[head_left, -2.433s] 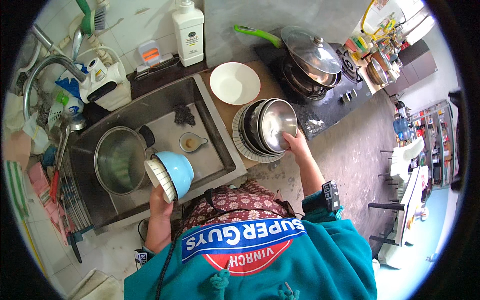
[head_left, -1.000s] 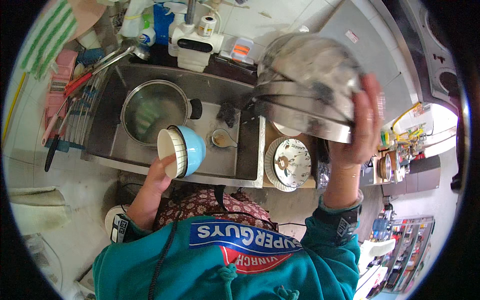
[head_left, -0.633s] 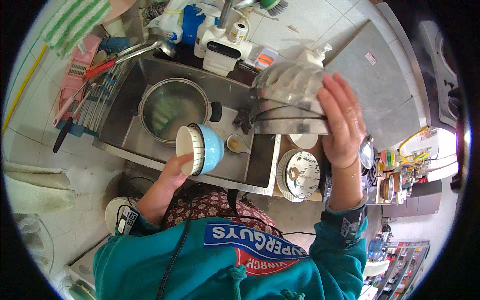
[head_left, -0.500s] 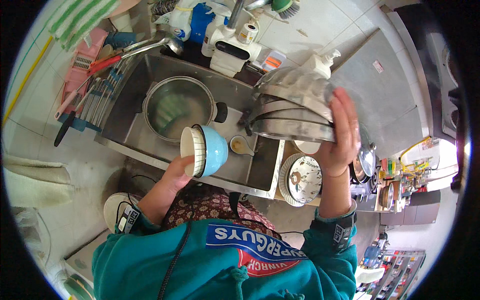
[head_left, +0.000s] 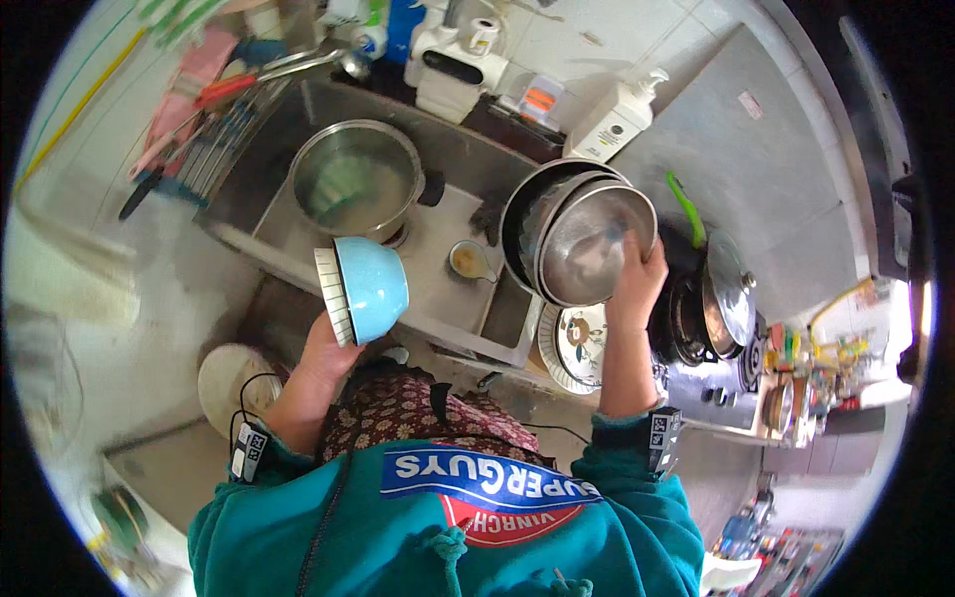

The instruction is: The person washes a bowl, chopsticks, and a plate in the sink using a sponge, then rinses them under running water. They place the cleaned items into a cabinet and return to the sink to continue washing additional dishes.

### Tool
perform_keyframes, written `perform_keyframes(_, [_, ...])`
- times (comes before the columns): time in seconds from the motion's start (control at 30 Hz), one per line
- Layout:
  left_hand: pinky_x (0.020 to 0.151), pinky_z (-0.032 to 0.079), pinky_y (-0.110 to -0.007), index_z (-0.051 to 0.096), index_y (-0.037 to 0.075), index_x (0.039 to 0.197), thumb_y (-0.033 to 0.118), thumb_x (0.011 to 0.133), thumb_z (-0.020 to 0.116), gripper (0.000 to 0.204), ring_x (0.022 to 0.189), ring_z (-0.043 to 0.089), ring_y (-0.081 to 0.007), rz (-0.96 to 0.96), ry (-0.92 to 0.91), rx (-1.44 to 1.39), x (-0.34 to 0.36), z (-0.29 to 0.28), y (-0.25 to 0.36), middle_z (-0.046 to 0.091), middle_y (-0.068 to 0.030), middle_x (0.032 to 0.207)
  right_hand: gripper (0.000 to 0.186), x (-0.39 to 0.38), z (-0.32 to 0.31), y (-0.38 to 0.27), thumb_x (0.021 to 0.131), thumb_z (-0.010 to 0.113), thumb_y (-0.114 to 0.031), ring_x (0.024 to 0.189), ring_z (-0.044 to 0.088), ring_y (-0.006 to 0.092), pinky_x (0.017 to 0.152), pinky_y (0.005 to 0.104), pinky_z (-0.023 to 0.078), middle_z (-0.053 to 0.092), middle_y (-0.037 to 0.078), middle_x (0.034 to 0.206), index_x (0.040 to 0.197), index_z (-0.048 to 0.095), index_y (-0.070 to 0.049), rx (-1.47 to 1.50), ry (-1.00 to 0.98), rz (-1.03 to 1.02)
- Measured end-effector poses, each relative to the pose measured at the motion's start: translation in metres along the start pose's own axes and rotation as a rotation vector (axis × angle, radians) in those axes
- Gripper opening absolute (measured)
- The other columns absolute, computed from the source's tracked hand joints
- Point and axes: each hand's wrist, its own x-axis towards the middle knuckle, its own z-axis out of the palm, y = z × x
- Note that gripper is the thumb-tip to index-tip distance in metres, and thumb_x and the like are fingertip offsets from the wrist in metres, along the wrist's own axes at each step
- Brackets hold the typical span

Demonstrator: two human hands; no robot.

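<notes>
My left hand (head_left: pixel 328 348) is closed around a nested pair of bowls, tilted on their side above the sink's front edge: a light blue bowl (head_left: pixel 374 289) and a white bowl with dark stripes (head_left: pixel 334 297). My right hand (head_left: pixel 635 284) grips the rim of a stack of metal bowls (head_left: pixel 587 249), thumb toward the inside of the top one. The stack tilts with its openings facing me, over the right end of the sink. Whether it rests on anything cannot be seen. A pot (head_left: pixel 410 207) of cloudy water with a green-and-white cloth stands in the sink (head_left: pixel 269 224).
A small white scoop-shaped dish (head_left: pixel 466 261) lies in the sink. Patterned plates (head_left: pixel 580 348) sit right of it, below the metal bowls. Behind stands a white pump bottle (head_left: pixel 617 119). A lidded pan (head_left: pixel 729 294) is on the stove at right; a utensil rack (head_left: pixel 224 139) is at left.
The metal bowl stack has turned from showing its outer sides to showing its openings, and come lower. My left hand with its two bowls has shifted slightly left.
</notes>
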Motion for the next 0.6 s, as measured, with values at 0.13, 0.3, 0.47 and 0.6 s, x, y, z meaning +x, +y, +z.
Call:
perform_keyframes(0.13, [0.092, 0.040, -0.056, 0.046, 0.007, 0.122, 0.030, 0.090, 0.044, 0.039, 0.108, 0.049, -0.0363, -0.070, 0.084, -0.547, -0.064, 0.024, -0.006, 0.051, -0.0152, 0.119, 0.025, -0.056, 0.004, 0.032, 0.086, 0.056, -0.007, 0.083, 0.057, 0.0149, 0.074, 0.0277, 0.048, 0.060, 0.004, 0.097, 0.110, 0.053, -0.003, 0.404, -0.164, 0.580])
perform_keyframes(0.3, [0.096, 0.035, -0.059, 0.040, 0.008, 0.126, 0.018, 0.090, 0.047, 0.038, 0.112, 0.046, -0.0302, 0.182, 0.237, -0.725, -0.163, 0.043, -0.017, 0.048, -0.0138, 0.122, 0.021, -0.146, 0.017, 0.042, 0.086, 0.057, -0.008, 0.084, 0.058, 0.0156, 0.073, 0.0304, 0.047, 0.061, 0.005, 0.096, 0.106, 0.055, -0.003, 0.514, -0.557, 0.855])
perform_keyframes(0.47, [0.086, 0.047, -0.039, 0.052, 0.003, 0.115, 0.019, 0.086, 0.053, 0.033, 0.096, 0.058, -0.0235, 0.245, 0.498, -0.792, -0.263, 0.047, -0.028, 0.059, -0.0114, 0.108, 0.032, -0.218, 0.021, 0.046, 0.085, 0.057, -0.012, 0.086, 0.060, 0.0203, 0.071, 0.0335, 0.050, 0.060, 0.009, 0.100, 0.115, 0.050, -0.001, 0.459, -1.005, 0.922])
perform_keyframes(0.6, [0.083, 0.048, -0.036, 0.053, 0.003, 0.114, 0.018, 0.088, 0.052, 0.030, 0.094, 0.059, -0.0209, 0.266, 0.597, -0.807, -0.324, 0.055, -0.034, 0.060, -0.0099, 0.107, 0.036, -0.273, 0.012, 0.050, 0.083, 0.051, -0.004, 0.090, 0.062, 0.0257, 0.076, 0.0369, 0.053, 0.059, 0.013, 0.106, 0.119, 0.046, 0.002, 0.453, -1.149, 1.102])
